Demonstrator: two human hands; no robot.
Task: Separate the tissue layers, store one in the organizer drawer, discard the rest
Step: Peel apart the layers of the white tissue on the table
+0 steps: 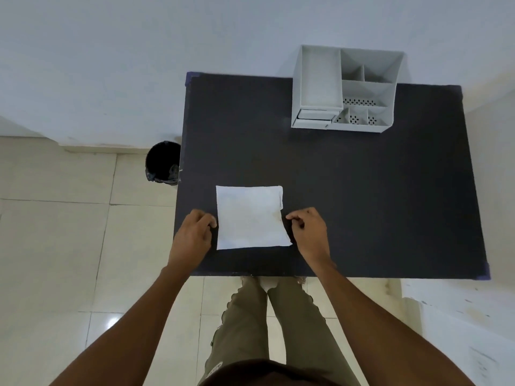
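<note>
A white square tissue (249, 217) lies flat on the dark table (362, 190), near its front edge, with its far right corner slightly folded up. My left hand (193, 234) rests at the tissue's left edge with fingers curled, fingertips touching or almost touching it. My right hand (308, 232) sits just off the right edge, fingers curled, holding nothing. A white desk organizer (345, 89) stands at the table's far side; its small drawer (315, 117) is at the front left, shut or nearly so.
A black bin (163, 162) with a dark liner stands on the tiled floor beside the table's left edge. A pale wall runs behind the table. My legs are below the table's front edge.
</note>
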